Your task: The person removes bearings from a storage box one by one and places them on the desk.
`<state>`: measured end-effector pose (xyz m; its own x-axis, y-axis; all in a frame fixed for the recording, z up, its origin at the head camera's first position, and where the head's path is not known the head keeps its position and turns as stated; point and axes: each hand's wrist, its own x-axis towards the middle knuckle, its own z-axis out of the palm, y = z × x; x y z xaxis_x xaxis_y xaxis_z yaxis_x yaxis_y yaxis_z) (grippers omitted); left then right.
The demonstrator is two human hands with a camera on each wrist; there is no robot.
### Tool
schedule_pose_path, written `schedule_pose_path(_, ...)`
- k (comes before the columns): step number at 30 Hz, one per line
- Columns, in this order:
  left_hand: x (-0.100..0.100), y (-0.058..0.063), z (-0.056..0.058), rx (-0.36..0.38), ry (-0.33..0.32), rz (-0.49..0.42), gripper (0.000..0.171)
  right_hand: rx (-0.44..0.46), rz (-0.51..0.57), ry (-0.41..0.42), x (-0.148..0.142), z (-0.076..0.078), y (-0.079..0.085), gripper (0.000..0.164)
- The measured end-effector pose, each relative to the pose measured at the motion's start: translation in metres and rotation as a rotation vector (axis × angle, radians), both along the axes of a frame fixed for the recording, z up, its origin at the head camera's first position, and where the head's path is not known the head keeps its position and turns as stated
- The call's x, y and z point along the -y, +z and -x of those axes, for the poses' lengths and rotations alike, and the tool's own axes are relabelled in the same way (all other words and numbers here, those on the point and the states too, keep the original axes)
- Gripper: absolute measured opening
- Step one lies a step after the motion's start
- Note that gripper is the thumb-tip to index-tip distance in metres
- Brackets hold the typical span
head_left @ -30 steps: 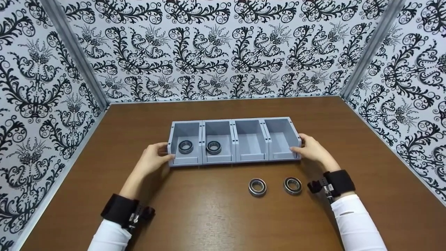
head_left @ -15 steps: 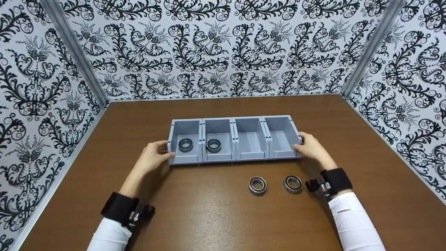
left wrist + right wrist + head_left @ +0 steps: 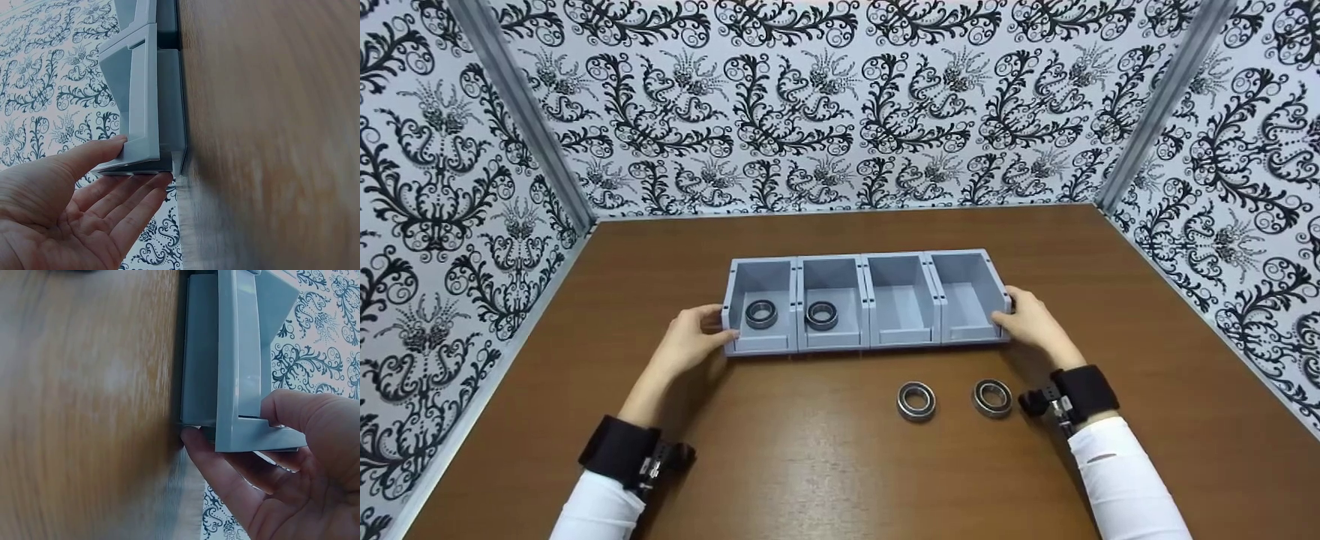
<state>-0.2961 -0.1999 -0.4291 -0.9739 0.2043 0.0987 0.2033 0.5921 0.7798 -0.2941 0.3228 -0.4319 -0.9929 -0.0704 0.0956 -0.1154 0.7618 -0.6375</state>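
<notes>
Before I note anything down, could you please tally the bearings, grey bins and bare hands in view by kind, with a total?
Bearings: 4
Grey bins: 4
Bare hands: 2
Total: 10

Black scrollwork on white covers the far wall (image 3: 832, 97), left wall (image 3: 442, 225) and right wall (image 3: 1245, 165) around a brown, wood-grained table (image 3: 660, 247). A grey left post (image 3: 523, 112) and a grey right post (image 3: 1156, 112) stand at the far corners, while a soft, pale glare (image 3: 817, 480) lights the table's near middle.
</notes>
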Motion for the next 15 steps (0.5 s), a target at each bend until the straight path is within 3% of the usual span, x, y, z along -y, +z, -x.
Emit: schedule_pose_path(15,-0.0001,0.0001,-0.0004,-0.002,-0.004,-0.012,0.05,-0.008,0.009,0.019,0.0004,0.001,0.0,0.046)
